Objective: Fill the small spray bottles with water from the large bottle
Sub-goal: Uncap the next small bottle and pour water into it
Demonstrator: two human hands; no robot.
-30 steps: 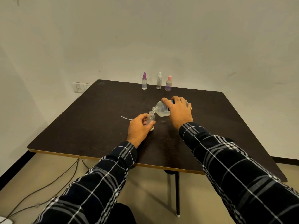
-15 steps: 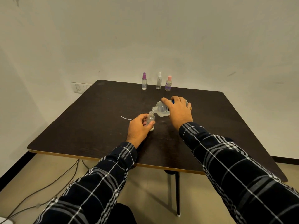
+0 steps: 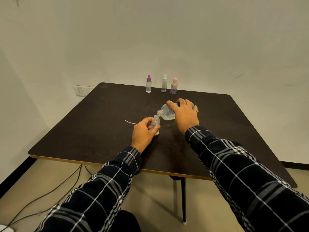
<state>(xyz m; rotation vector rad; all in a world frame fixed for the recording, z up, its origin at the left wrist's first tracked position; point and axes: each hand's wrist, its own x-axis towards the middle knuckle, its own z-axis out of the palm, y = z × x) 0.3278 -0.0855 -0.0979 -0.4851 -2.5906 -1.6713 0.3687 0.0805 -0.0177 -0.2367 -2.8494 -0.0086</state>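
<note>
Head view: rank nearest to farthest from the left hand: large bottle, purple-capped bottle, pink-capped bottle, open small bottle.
1. open small bottle, gripped in the left hand.
2. large bottle, tilted just to its right.
3. purple-capped bottle, far edge, left end of the row.
4. pink-capped bottle, far edge, right end.

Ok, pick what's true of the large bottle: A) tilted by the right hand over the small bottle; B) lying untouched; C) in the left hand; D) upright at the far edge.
A: the right hand tips the large bottle, its mouth at the neck of the small bottle the left hand grips.
</note>
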